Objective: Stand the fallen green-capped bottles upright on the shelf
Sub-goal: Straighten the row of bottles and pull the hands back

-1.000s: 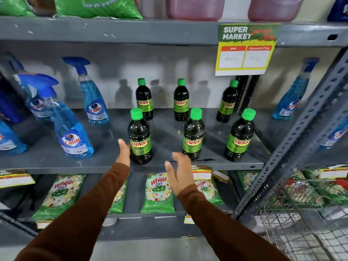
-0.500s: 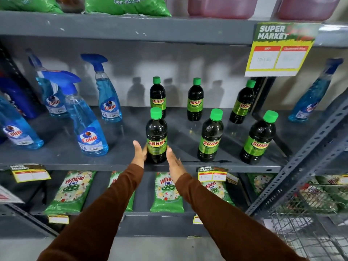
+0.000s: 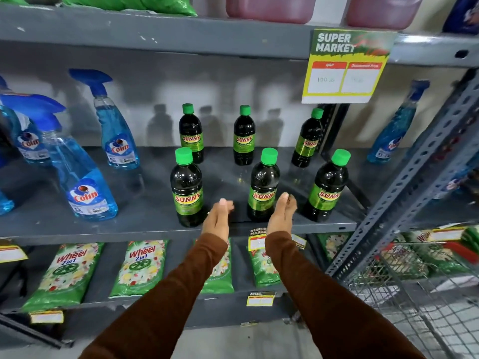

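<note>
Several dark green-capped SUNNY bottles stand upright in two rows on the grey middle shelf (image 3: pixel 145 224). The front row holds a left bottle (image 3: pixel 187 189), a middle bottle (image 3: pixel 263 186) and a right bottle (image 3: pixel 327 186). Behind them stand three more, at the back left (image 3: pixel 191 133), back middle (image 3: pixel 244 136) and back right (image 3: pixel 308 138). My left hand (image 3: pixel 217 218) and my right hand (image 3: pixel 282 216) are held flat, palms facing each other, on either side of the front middle bottle's base. Neither hand touches it, and both hold nothing.
Blue Colin spray bottles (image 3: pixel 85 182) stand at the shelf's left and one (image 3: pixel 394 130) at the far right. A supermarket price sign (image 3: pixel 344 66) hangs from the shelf above. Green Wheel packets (image 3: pixel 67 273) lie on the lower shelf. A wire trolley (image 3: pixel 420 294) and a slanted metal upright (image 3: pixel 420 172) are at the right.
Both hands have left the front left bottle and moved right, and now flank the front middle bottle. The camera view has shifted too.
</note>
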`<state>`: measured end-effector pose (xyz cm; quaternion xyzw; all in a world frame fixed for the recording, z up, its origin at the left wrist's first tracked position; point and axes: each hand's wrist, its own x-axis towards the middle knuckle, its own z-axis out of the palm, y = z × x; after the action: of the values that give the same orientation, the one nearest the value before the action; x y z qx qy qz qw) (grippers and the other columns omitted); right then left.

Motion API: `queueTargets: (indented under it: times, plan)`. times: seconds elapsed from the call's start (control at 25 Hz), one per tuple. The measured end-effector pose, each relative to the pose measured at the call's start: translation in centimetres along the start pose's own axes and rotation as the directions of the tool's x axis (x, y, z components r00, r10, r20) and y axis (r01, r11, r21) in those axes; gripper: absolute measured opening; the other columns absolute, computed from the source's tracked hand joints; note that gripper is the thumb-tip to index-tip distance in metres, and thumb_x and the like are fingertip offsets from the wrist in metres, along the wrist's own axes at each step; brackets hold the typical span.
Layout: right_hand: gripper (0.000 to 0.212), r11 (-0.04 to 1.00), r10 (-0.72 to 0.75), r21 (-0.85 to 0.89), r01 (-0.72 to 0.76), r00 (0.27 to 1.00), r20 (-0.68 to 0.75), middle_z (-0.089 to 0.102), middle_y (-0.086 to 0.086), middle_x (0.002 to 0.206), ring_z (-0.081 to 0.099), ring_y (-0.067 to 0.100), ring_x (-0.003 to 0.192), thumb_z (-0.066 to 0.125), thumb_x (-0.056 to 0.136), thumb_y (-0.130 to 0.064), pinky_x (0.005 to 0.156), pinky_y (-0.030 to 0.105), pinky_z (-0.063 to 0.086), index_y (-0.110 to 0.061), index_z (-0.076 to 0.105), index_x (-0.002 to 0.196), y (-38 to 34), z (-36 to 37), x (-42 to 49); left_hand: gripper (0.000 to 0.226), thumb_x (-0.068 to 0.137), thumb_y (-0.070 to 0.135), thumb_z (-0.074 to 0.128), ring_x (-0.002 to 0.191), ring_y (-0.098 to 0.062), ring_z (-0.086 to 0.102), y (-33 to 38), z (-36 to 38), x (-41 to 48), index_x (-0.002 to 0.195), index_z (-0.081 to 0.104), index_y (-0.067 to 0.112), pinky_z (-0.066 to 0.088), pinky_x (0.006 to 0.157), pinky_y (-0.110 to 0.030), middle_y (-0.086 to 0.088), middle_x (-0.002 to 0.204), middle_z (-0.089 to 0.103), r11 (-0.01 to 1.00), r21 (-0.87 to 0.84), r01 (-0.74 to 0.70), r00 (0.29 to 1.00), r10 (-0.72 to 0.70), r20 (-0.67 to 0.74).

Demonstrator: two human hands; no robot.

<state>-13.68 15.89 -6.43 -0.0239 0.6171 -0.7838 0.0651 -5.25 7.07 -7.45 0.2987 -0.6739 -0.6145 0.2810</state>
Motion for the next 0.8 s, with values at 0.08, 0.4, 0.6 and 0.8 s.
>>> queueTargets:
  times: [0.08, 0.4, 0.6, 0.8]
  plan:
    - [0.058, 0.985, 0.156, -0.086, -0.149, 0.984, 0.086, 0.031, 0.01, 0.148, 0.032, 0.021, 0.134, 0.027, 0.093, -0.05, 0.102, 0.025, 0.024, -0.015, 0.029, 0.14, -0.2, -0.8, 0.9, 0.063, 0.094, 0.044, 0.008, 0.136, -0.024, 0.031, 1.6, 2.2, 1.1, 0.134, 0.039, 0.005, 0.016, 0.118, -0.038, -0.013, 0.146, 0.036, 0.976, -0.064, 0.207, 0.968, -0.195, 0.161]
    - [0.069, 0.966, 0.23, -0.16, -0.205, 0.96, 0.16, 0.052, 0.013, 0.135, 0.049, 0.023, 0.121, 0.026, 0.087, -0.062, 0.108, 0.037, 0.034, -0.011, 0.053, 0.125, -0.2, -2.5, 2.0, 0.076, 0.089, 0.046, -0.014, 0.141, -0.021, 0.017, 2.7, 3.8, 1.4, 0.139, 0.022, 0.001, 0.008, 0.115, -0.029, -0.014, 0.152, 0.019, 0.935, -0.103, 0.339, 0.901, -0.291, 0.322]
    - [0.057, 0.97, 0.181, -0.196, -0.143, 0.964, 0.195, 0.057, 0.012, 0.128, 0.052, 0.022, 0.118, 0.032, 0.091, -0.053, 0.107, 0.037, 0.036, -0.012, 0.056, 0.121, 0.1, -2.7, 1.9, 0.083, 0.089, 0.055, -0.002, 0.128, -0.027, 0.042, 0.9, 3.5, 1.2, 0.122, 0.052, 0.001, 0.023, 0.115, -0.04, -0.019, 0.135, 0.049, 0.958, -0.108, 0.266, 0.957, -0.249, 0.147]
    - [0.041, 0.993, -0.048, -0.112, 0.031, 0.987, -0.155, 0.056, 0.005, 0.063, 0.054, 0.021, 0.064, 0.036, 0.095, -0.036, 0.068, 0.03, 0.041, -0.014, 0.053, 0.064, 0.1, -5.8, 1.5, 0.067, 0.073, 0.074, 0.031, 0.056, -0.034, 0.039, -1.3, 4.5, -2.3, 0.053, 0.044, 0.011, 0.039, 0.061, -0.044, -0.023, 0.057, 0.043, 1.0, 0.013, 0.005, 0.996, -0.004, -0.089]
